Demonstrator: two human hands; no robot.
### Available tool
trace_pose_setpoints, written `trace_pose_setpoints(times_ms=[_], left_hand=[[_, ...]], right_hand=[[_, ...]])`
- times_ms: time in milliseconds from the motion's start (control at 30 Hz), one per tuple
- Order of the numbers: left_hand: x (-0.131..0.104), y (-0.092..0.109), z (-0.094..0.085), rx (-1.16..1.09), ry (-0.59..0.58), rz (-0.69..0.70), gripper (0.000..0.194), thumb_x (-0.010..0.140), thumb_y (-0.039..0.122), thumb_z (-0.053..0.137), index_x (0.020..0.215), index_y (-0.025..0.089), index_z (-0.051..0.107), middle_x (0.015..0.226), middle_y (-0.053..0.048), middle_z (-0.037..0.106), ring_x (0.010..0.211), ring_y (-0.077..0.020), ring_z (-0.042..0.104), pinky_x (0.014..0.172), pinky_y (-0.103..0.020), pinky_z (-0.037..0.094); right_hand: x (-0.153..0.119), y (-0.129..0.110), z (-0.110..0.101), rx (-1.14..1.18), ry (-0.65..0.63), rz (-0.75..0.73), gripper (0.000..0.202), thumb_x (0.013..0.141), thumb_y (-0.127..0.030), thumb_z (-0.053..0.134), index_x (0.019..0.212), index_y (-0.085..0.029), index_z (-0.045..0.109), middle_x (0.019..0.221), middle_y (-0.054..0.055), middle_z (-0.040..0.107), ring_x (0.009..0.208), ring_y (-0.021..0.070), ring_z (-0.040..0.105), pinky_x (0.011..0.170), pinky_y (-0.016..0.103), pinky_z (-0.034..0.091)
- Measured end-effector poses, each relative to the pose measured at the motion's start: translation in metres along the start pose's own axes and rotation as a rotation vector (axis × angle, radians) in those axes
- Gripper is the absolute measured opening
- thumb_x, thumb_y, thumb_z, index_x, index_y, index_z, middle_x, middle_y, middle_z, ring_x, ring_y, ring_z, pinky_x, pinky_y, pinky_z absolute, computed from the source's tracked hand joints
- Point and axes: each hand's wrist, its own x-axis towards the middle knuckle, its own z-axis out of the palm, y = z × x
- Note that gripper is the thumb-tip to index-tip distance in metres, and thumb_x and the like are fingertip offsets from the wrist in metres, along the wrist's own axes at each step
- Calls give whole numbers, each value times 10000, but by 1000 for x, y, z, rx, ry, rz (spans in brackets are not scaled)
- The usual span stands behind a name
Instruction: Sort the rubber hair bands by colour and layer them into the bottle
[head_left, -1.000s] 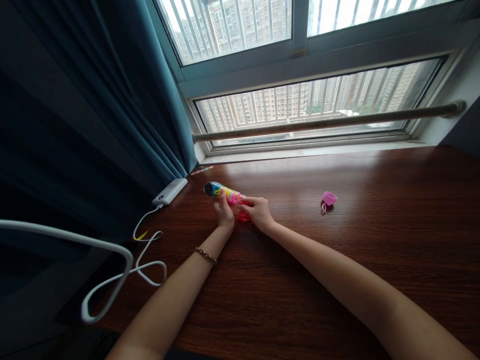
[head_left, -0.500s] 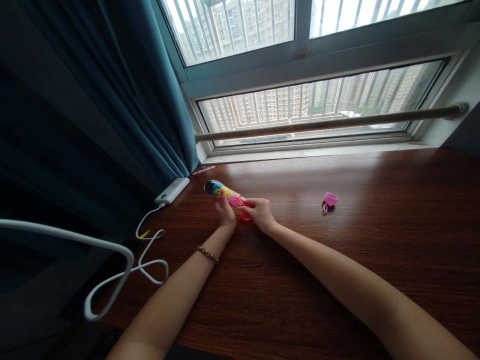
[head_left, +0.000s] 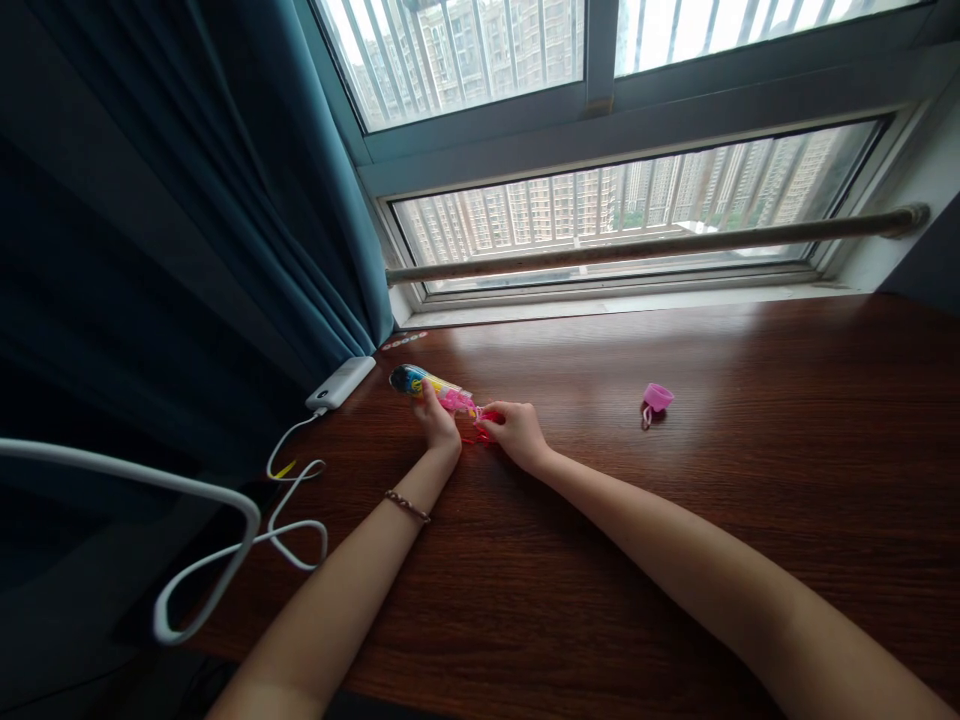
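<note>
My left hand [head_left: 437, 421] is wrapped round a clear tube [head_left: 448, 392] filled with blue, yellow and pink pieces, which lies tilted with its dark end to the upper left. At the tube's right end, my right hand [head_left: 519, 432] pinches some thin red and pink strands [head_left: 475, 434]. What these strands are is too small to tell. Off to the right, a pink cap [head_left: 658, 397] with a small loop rests on the brown wooden table [head_left: 600, 560], touched by neither hand.
A white power bank [head_left: 341, 384] with a looping white cable [head_left: 300, 530] lies at the left, beside a blue curtain [head_left: 300, 200]. Behind the table are a barred window and a horizontal rail [head_left: 652, 246]. A small yellow item [head_left: 285, 469] sits near the cable.
My left hand has moved a little left with the tube. The gap between the tube's end and my right hand has widened, and strands now show there.
</note>
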Motion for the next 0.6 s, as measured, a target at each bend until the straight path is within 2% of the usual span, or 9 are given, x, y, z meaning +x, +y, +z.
trace_pose_setpoints(times_ms=[133,233,433,500,600], left_hand=[[-7,3,3,8,-54,31,387,746,477,557,1020,215,481,1028,-65,553,880,-163,578,664,-245,485],[-13,6,5,42,-87,55,389,760,476,541,1048,223,476,1067,-71,550,923,-172,576,703,-256,486],[-21,12,8,64,-120,107,413,766,455,554,1095,233,440,1134,-76,533,985,-189,574,828,-321,472],[-25,17,11,29,-204,113,421,774,444,551,1115,235,421,1100,-76,558,939,-194,601,844,-356,469],[-31,29,16,-29,-330,101,443,773,442,555,1138,241,408,1008,-67,603,857,-209,636,822,-391,481]], right_hand=[[-2,-3,-3,-8,0,12,205,705,-278,615,880,-215,701,712,26,682,625,143,573,642,232,404],[-2,-3,-4,4,7,26,262,706,-311,613,942,-224,685,657,16,662,585,135,551,623,237,401],[5,-1,-1,391,2,155,352,677,-343,628,974,-158,667,565,-7,580,499,95,471,522,222,378],[7,-2,-2,472,-44,172,406,690,-377,611,1027,-153,637,568,-16,570,456,74,439,460,204,352],[8,-6,-6,763,-134,253,513,667,-395,640,1124,-170,572,587,-36,541,405,35,363,387,174,270]])
